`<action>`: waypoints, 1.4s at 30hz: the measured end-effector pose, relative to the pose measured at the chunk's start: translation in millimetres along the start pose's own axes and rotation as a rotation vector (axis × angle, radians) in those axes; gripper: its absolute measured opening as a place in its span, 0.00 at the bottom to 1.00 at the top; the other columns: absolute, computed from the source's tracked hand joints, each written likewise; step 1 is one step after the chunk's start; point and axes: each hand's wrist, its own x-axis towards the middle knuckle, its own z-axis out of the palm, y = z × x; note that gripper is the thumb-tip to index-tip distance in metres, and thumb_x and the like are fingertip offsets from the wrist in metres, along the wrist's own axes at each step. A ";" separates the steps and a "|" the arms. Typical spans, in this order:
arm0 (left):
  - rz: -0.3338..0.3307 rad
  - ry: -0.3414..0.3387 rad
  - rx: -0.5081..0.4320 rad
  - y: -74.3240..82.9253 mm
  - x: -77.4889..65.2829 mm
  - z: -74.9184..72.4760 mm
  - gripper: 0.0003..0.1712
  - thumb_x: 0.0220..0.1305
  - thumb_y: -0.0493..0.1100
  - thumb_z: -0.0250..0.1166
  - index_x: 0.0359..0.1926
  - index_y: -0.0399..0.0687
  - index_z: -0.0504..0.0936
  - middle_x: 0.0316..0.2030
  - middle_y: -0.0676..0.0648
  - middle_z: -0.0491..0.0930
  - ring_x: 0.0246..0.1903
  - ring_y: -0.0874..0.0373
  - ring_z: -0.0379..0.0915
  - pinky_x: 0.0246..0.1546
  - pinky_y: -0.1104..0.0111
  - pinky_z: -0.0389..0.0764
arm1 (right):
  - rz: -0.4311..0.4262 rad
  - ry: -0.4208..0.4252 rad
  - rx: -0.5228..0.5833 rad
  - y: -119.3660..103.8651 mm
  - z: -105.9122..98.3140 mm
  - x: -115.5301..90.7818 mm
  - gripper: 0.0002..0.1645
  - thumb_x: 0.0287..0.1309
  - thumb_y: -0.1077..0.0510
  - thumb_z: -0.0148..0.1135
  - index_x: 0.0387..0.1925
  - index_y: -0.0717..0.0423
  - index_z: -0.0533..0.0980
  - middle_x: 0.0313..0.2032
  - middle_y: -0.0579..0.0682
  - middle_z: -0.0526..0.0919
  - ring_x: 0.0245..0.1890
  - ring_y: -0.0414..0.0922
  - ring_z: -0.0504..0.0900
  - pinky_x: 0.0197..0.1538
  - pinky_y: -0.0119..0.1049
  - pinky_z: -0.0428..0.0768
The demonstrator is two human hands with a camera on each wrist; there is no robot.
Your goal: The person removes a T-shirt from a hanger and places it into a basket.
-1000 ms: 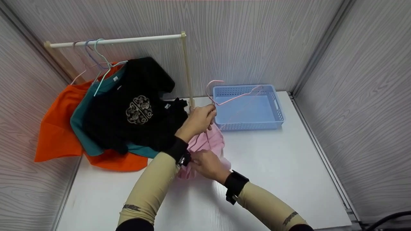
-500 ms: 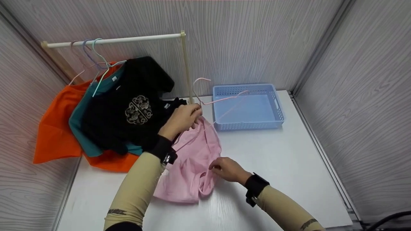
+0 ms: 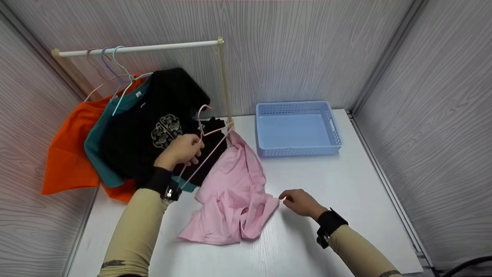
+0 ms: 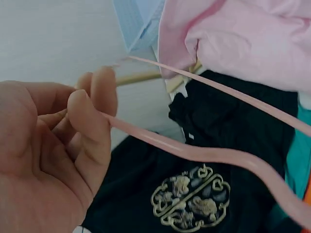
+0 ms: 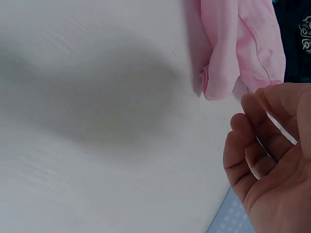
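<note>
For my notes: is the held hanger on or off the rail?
Off: the left hand holds the hanger, hook clear of the rail.

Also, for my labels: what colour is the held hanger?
The hanger is pink, clearest in the left wrist view.

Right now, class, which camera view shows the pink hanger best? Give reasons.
The head view: there the pink hanger shows its hook and much of its frame, though the left hand hides part. The left wrist view shows only close-up stretches of its wire; the right wrist view shows none of it.
</note>
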 end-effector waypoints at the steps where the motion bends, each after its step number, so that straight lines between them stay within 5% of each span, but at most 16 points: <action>1: -0.026 -0.011 0.003 -1.8 -1.3 -3.7 0.17 0.75 0.43 0.44 0.49 0.38 0.76 0.38 0.40 0.79 0.29 0.55 0.81 0.26 0.70 0.79 | 0.015 -0.005 0.005 1.9 -0.9 -1.2 0.14 0.63 0.63 0.55 0.47 0.60 0.81 0.29 0.49 0.82 0.28 0.39 0.73 0.35 0.35 0.73; 7: -0.050 0.064 0.040 5.2 -1.5 -33.9 0.18 0.76 0.45 0.45 0.52 0.41 0.76 0.40 0.39 0.80 0.30 0.55 0.82 0.28 0.70 0.81 | 0.035 -0.008 0.020 10.0 -4.1 -5.4 0.16 0.62 0.63 0.54 0.49 0.61 0.80 0.28 0.49 0.82 0.26 0.38 0.73 0.33 0.35 0.73; 14: 0.000 0.277 0.094 42.8 12.7 -66.1 0.22 0.76 0.50 0.47 0.61 0.46 0.75 0.35 0.42 0.85 0.20 0.63 0.80 0.22 0.72 0.77 | 0.037 -0.044 0.035 10.1 -2.5 -8.5 0.17 0.62 0.65 0.54 0.51 0.62 0.80 0.28 0.49 0.83 0.27 0.37 0.73 0.34 0.33 0.74; 21: -0.010 0.374 0.114 75.5 31.6 -86.4 0.25 0.76 0.50 0.45 0.66 0.46 0.72 0.39 0.43 0.86 0.17 0.68 0.77 0.22 0.74 0.74 | 0.065 -0.053 0.034 9.8 -4.2 -13.3 0.17 0.64 0.64 0.54 0.52 0.61 0.79 0.30 0.50 0.83 0.28 0.38 0.74 0.35 0.35 0.75; 31: -0.063 0.390 0.055 84.2 58.2 -92.2 0.24 0.76 0.46 0.45 0.67 0.45 0.71 0.35 0.47 0.86 0.15 0.70 0.74 0.27 0.75 0.75 | 0.067 -0.061 0.054 11.7 -5.2 -17.7 0.18 0.64 0.64 0.51 0.52 0.58 0.79 0.34 0.51 0.85 0.32 0.39 0.78 0.38 0.36 0.76; 42: -0.074 0.226 -0.057 95.6 77.0 -76.6 0.25 0.76 0.45 0.43 0.67 0.41 0.69 0.45 0.40 0.84 0.23 0.64 0.82 0.24 0.73 0.82 | 0.103 -0.056 0.044 16.6 -0.8 -17.5 0.18 0.63 0.64 0.52 0.53 0.60 0.79 0.35 0.52 0.85 0.32 0.40 0.78 0.38 0.38 0.77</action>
